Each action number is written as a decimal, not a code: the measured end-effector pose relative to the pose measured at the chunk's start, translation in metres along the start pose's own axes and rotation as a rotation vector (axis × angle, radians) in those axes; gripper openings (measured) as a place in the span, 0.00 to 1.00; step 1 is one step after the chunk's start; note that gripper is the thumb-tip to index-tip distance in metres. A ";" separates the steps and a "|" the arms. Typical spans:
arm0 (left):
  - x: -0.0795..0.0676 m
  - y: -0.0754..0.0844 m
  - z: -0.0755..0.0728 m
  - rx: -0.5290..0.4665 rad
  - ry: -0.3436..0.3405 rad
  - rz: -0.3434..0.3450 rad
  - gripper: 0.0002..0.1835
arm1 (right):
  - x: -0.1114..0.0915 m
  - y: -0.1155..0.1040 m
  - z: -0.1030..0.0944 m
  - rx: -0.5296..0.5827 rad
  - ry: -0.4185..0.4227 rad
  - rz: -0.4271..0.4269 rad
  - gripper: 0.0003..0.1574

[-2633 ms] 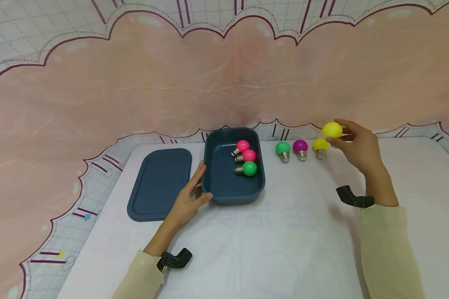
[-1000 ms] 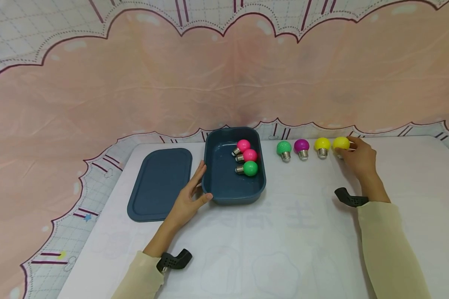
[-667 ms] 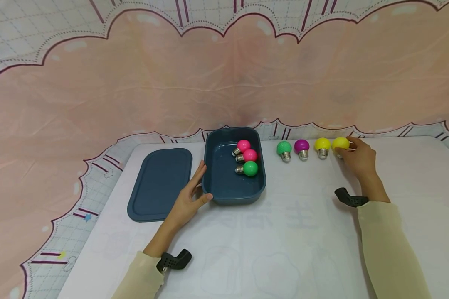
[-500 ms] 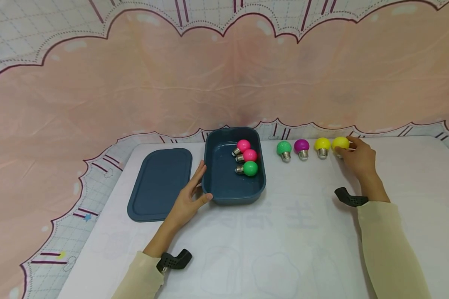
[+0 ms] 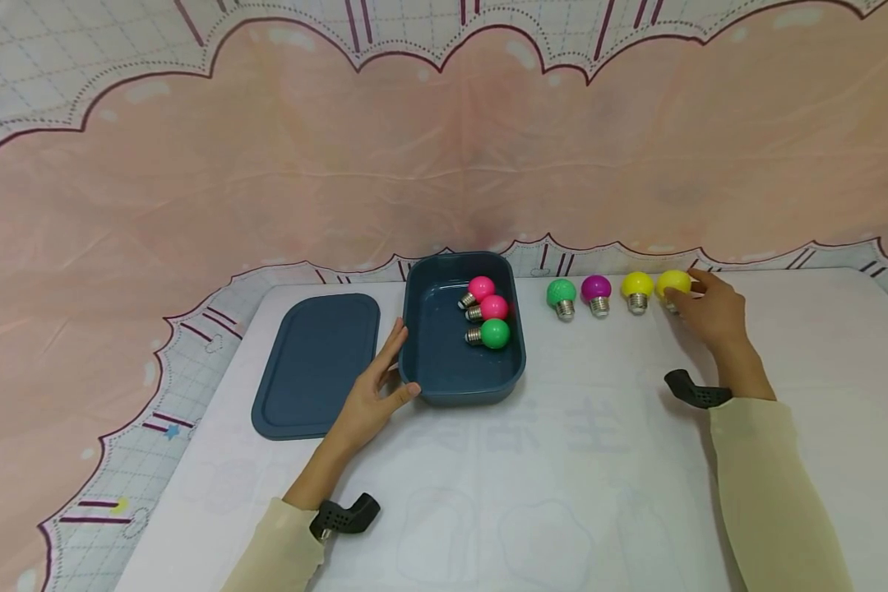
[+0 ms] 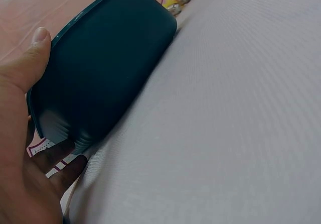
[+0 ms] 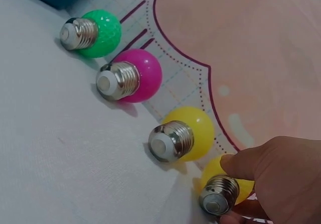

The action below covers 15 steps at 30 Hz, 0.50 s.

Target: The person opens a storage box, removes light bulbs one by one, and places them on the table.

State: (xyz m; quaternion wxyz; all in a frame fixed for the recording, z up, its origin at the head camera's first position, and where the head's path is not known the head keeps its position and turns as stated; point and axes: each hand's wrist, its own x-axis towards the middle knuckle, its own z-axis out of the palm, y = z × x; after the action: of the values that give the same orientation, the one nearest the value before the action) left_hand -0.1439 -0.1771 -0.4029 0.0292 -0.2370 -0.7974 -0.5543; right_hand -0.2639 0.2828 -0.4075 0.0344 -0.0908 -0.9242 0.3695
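My right hand [image 5: 713,311] pinches a yellow light bulb [image 5: 672,283] between thumb and fingers at the right end of a row. In the right wrist view, the thumb lies on the yellow globe and the metal screw base [image 7: 219,196] faces the camera. Left of it lie another yellow bulb [image 5: 638,285], a purple bulb [image 5: 596,288] and a green bulb [image 5: 561,292]. My left hand [image 5: 366,404] rests against the near left corner of a dark blue box [image 5: 459,392], fingers extended along its side, thumb at the front wall [image 6: 100,68].
Inside the box lie two pink bulbs [image 5: 493,307] and a green bulb [image 5: 495,334]. A flat dark blue lid [image 5: 316,362] lies left of the box on the white table [image 5: 533,493]. A patterned peach cloth [image 5: 444,156] hangs behind the table.
My right hand has brought the yellow bulb down from above the row to its right end, beside the other yellow bulb. Over the last second it has barely moved. The left hand stays.
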 end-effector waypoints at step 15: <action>0.000 0.000 0.000 -0.007 -0.001 -0.001 0.40 | -0.007 -0.007 -0.010 -0.016 0.041 -0.045 0.43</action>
State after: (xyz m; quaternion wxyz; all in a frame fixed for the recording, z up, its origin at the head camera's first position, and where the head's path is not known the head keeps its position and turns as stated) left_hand -0.1437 -0.1776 -0.4031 0.0277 -0.2367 -0.7955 -0.5571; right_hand -0.2570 0.2829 -0.3954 0.0611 -0.0776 -0.9280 0.3592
